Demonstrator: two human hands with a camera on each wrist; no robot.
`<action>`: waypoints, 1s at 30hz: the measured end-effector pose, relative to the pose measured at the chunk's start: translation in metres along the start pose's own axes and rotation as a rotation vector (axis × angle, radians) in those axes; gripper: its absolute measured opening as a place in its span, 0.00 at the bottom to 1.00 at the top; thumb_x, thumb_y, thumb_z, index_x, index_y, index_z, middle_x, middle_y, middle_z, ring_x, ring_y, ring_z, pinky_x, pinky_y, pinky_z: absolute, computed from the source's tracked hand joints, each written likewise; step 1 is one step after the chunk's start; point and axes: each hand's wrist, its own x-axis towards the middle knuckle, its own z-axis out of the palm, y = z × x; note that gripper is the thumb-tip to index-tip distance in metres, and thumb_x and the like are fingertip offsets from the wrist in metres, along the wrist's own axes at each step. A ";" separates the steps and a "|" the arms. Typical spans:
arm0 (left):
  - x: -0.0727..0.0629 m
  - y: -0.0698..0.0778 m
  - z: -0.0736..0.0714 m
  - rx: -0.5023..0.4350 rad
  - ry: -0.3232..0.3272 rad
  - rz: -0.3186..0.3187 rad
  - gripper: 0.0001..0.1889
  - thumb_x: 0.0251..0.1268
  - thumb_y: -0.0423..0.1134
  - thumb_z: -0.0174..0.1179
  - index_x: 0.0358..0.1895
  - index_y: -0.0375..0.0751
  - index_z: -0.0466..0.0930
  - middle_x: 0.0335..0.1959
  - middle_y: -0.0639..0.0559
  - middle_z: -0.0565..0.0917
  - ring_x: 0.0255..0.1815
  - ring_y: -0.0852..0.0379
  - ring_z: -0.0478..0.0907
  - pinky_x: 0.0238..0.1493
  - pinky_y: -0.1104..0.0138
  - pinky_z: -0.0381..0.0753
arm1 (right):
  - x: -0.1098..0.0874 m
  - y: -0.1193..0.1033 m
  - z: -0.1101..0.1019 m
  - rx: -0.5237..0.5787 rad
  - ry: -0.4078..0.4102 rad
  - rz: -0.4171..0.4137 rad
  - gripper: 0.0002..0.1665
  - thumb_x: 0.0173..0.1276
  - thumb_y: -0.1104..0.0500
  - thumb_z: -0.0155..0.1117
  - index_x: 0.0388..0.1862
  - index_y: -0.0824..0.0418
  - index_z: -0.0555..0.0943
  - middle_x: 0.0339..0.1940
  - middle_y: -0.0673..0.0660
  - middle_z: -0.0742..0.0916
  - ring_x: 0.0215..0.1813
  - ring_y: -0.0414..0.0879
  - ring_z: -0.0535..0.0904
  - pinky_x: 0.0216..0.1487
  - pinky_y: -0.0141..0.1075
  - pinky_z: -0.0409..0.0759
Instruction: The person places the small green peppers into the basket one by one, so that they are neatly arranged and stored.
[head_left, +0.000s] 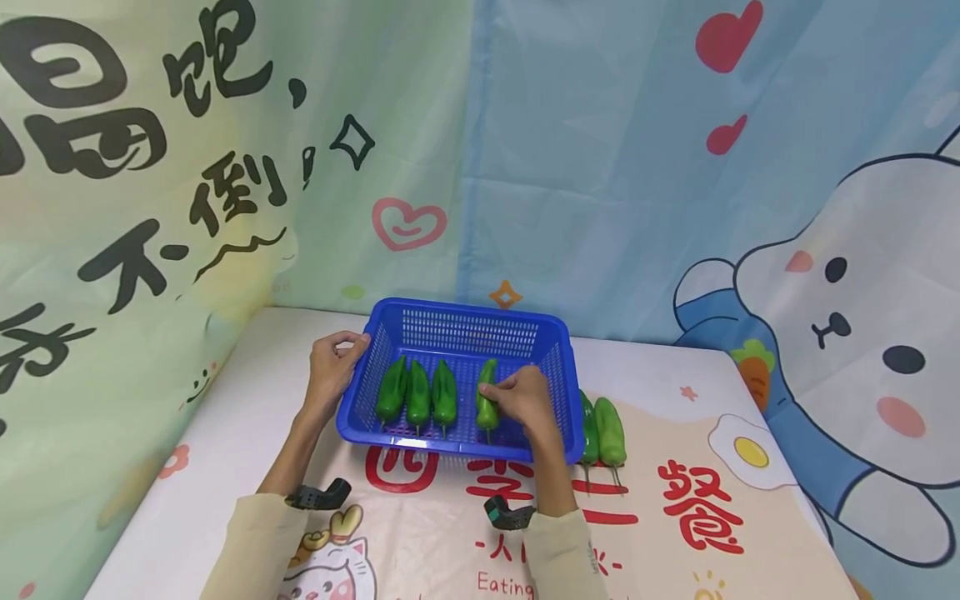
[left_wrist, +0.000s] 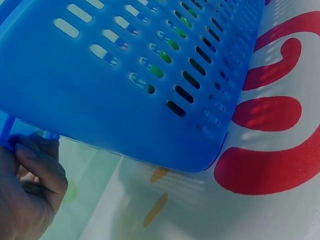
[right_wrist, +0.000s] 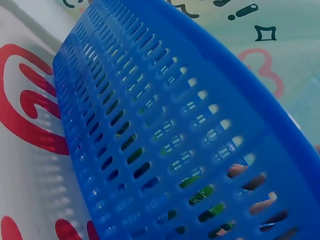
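A blue slotted plastic basket [head_left: 450, 447] stands on the table, its side filling both wrist views. My left hand [head_left: 330, 371] grips the basket's left rim; in the left wrist view its fingers [left_wrist: 42, 167] curl at the edge. Inside the basket, my right hand [head_left: 528, 400] pinches a green pepper [head_left: 487, 412] between thumb and fingers, stem toward me. To its left, three more green peppers lie side by side: one pepper [head_left: 392, 393], a middle pepper [head_left: 418, 398] and another pepper [head_left: 444, 398]. Through the slots, the right wrist view shows only bits of the right hand.
Outside the basket's right side lie a light green pepper [head_left: 611, 433] and a darker pepper [head_left: 590, 429], partly hidden by the rim. A printed cloth [head_left: 645, 533] covers part of the white table [head_left: 232, 392]. Behind hangs a cartoon-printed curtain [head_left: 570, 208].
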 end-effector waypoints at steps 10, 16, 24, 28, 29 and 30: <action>-0.002 0.002 -0.002 -0.002 -0.005 -0.004 0.22 0.84 0.45 0.63 0.55 0.22 0.83 0.33 0.31 0.92 0.19 0.63 0.87 0.21 0.71 0.85 | 0.018 0.009 0.017 -0.032 -0.011 -0.019 0.18 0.67 0.56 0.83 0.34 0.73 0.93 0.24 0.63 0.92 0.24 0.44 0.81 0.24 0.36 0.79; -0.001 0.001 -0.001 -0.010 -0.010 0.008 0.23 0.84 0.46 0.63 0.55 0.22 0.83 0.36 0.27 0.92 0.20 0.63 0.87 0.22 0.71 0.86 | 0.078 0.064 0.054 -0.138 -0.007 -0.020 0.29 0.63 0.46 0.86 0.11 0.57 0.81 0.08 0.48 0.76 0.13 0.38 0.67 0.12 0.35 0.68; 0.002 -0.001 -0.001 0.006 0.005 0.006 0.22 0.84 0.45 0.62 0.53 0.22 0.84 0.32 0.33 0.93 0.19 0.64 0.87 0.22 0.71 0.85 | 0.097 0.066 0.075 -0.256 0.022 0.002 0.30 0.59 0.46 0.89 0.19 0.53 0.73 0.16 0.47 0.72 0.20 0.43 0.71 0.17 0.36 0.74; 0.002 -0.001 0.000 0.006 0.006 0.008 0.21 0.84 0.44 0.62 0.53 0.22 0.84 0.31 0.36 0.93 0.18 0.65 0.86 0.21 0.71 0.85 | 0.097 0.061 0.079 -0.291 0.023 0.048 0.26 0.59 0.47 0.89 0.32 0.58 0.80 0.25 0.51 0.81 0.28 0.46 0.79 0.25 0.37 0.81; 0.002 -0.001 0.000 0.006 0.005 0.009 0.21 0.84 0.44 0.62 0.53 0.22 0.84 0.30 0.36 0.93 0.18 0.65 0.86 0.21 0.71 0.85 | 0.097 0.059 0.080 -0.295 0.019 0.055 0.26 0.59 0.46 0.89 0.33 0.59 0.81 0.26 0.52 0.81 0.28 0.46 0.80 0.25 0.37 0.81; 0.002 -0.001 0.000 0.006 0.005 0.011 0.21 0.84 0.44 0.63 0.53 0.22 0.84 0.30 0.36 0.93 0.18 0.65 0.86 0.21 0.71 0.85 | 0.097 0.058 0.080 -0.298 0.016 0.060 0.26 0.59 0.46 0.90 0.35 0.60 0.81 0.27 0.52 0.81 0.29 0.46 0.80 0.25 0.37 0.81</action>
